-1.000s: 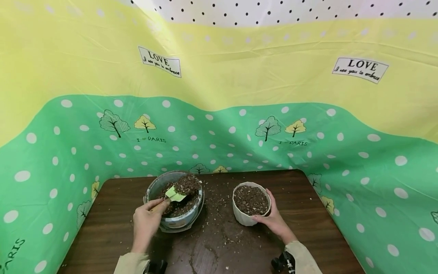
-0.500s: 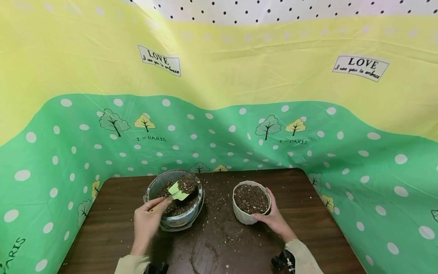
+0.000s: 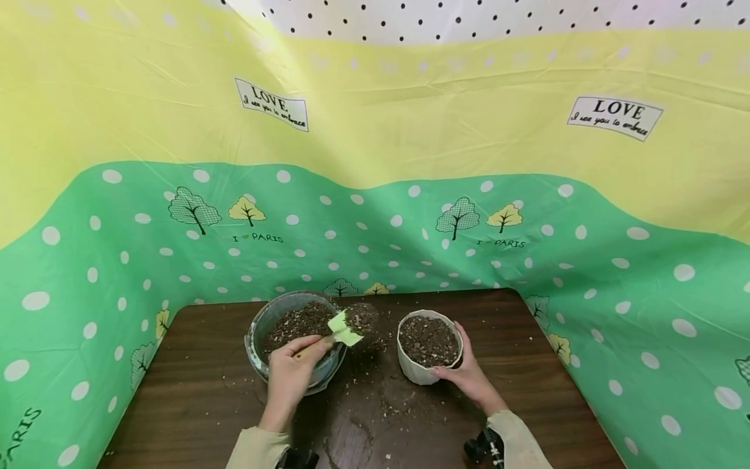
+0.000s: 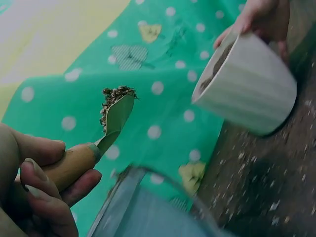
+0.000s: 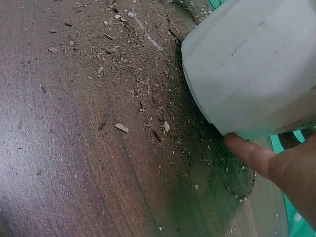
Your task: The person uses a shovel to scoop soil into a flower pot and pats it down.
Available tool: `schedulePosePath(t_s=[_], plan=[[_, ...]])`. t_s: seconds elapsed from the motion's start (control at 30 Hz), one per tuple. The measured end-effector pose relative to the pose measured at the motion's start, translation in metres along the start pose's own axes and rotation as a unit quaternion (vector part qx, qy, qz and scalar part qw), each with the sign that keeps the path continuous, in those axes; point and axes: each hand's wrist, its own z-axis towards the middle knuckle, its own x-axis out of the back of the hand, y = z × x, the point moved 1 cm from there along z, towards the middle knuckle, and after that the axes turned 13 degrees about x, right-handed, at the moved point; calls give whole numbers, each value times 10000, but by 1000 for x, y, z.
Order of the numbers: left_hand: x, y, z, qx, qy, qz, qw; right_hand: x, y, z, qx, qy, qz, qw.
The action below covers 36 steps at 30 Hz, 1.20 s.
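Observation:
My left hand point(image 3: 291, 372) grips the wooden handle of a small trowel point(image 3: 344, 327) with a light green blade. A heap of dark soil point(image 4: 112, 101) sits on the blade, over the gap between the two containers. Below the hand and to its left stands a blue-grey tub point(image 3: 256, 357), partly filled with soil. My right hand point(image 3: 471, 379) holds the white faceted pot point(image 3: 415, 371) at its right side, thumb in front and fingers behind. Soil fills this pot close to its rim. In the right wrist view, the thumb presses low on the pot wall point(image 5: 247, 74).
Crumbs of soil and pale chips lie scattered on the dark wooden table point(image 3: 492, 326) between tub and pot. A patterned green and yellow curtain point(image 3: 375, 221) hangs around the table's back and sides. Dark wrist devices point(image 3: 485, 448) sit at both sleeves.
My left hand has carried the loaded trowel rightward, from over the tub to past its right rim. The right hand and the white pot have stayed in place.

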Motion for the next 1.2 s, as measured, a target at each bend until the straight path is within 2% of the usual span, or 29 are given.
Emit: schedulePosePath(t_s=[0.4,0.57,0.67,0.9,1.2], plan=[[-60,-16,-8,-355,-890,-71,9954,0,-2,0,237,-41,379,9990],[-79,-23,-8,-492,-1196,90,9916,0,-1,-1,242,-36,381,9990],[-89,-27,-7,-540,-1261,300,9901,1,-1,-1,216,-33,303,9993],[-101,-35,-6,-584,-1312,566,9880,0,-2,-1,189,-50,204,9996],[-102,-41,-4,-713,-1204,785,9870,1,-3,0,145,-50,209,9997]])
